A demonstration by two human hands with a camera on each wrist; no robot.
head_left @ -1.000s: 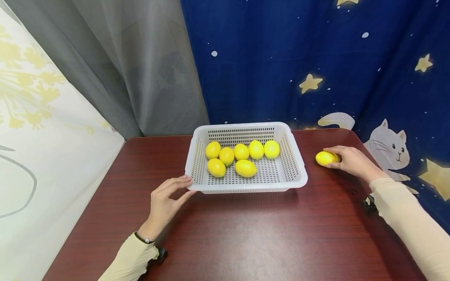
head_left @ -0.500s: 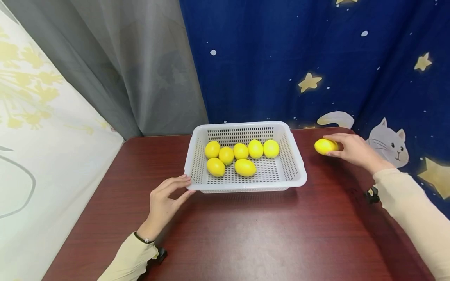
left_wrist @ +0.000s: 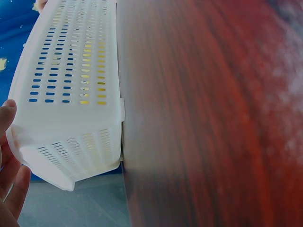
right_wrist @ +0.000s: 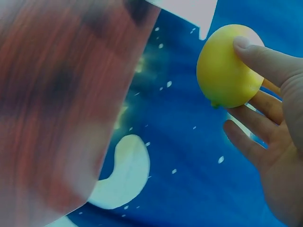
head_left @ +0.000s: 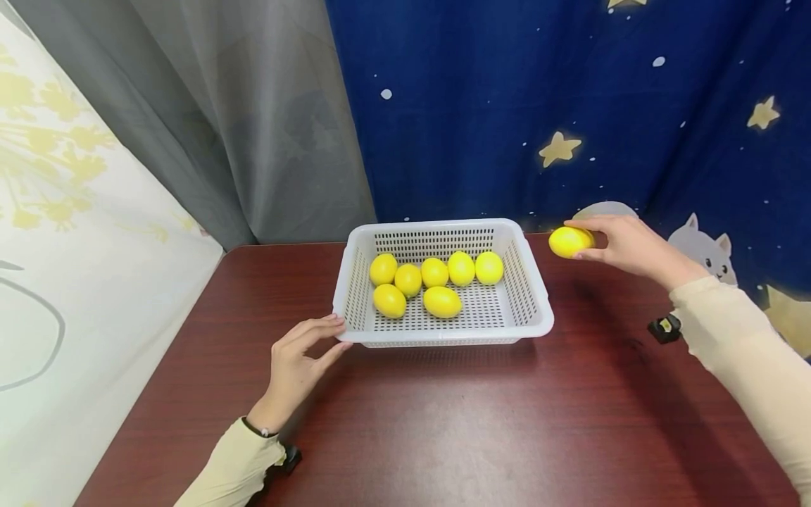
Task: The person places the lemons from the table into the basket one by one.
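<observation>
My right hand [head_left: 640, 250] holds a yellow lemon [head_left: 569, 242] above the table, just right of the white plastic basket [head_left: 443, 337]. In the right wrist view the thumb lies across this lemon [right_wrist: 225, 71], with fingers behind it. My left hand [head_left: 294, 370] pinches the basket's near left corner, fingers on the rim and thumb below it. The left wrist view shows the slotted basket wall [left_wrist: 71, 118] with fingertips at its corner. Several lemons lie inside, five in a row at the back and two in front, among them a front lemon [head_left: 442, 303].
The basket stands toward the far side of the dark red wooden table [head_left: 431, 422]. Behind the table hang a grey curtain [head_left: 298, 141] and a blue curtain [head_left: 469, 127] with stars. A white patterned cloth [head_left: 76, 282] borders the left side.
My right hand has lifted the lemon off the table, raising it and bringing it left toward the basket. The left hand and the basket have stayed in place.
</observation>
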